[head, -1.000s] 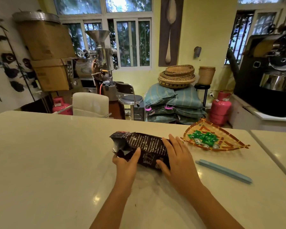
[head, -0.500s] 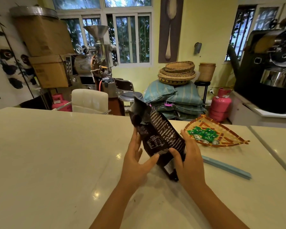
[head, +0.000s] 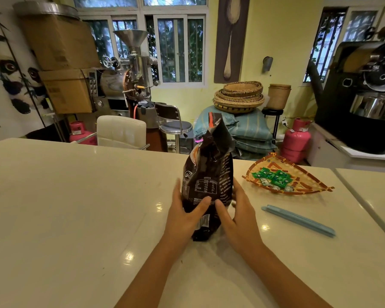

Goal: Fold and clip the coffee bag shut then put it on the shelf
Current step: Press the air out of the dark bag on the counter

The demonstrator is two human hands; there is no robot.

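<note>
A dark brown coffee bag (head: 208, 172) with white print stands upright on the cream table (head: 76, 207), its crumpled top open and unfolded. My left hand (head: 185, 214) grips its lower left side, thumb across the front. On the lower right side my right hand (head: 238, 215) holds the bag the same way. A long light-blue sealing clip (head: 298, 220) lies flat on the table to the right of my right hand, untouched.
A woven fan-shaped tray (head: 305, 185) with green candies sits beyond the clip. A seam to a second table top (head: 365, 210) runs at the far right. Behind the table stand a white chair (head: 120, 132), coffee roasters, stacked sacks and pink gas cylinders.
The bag lay flat on the table a second ago. Both hands have raised it through a tilt to standing upright.
</note>
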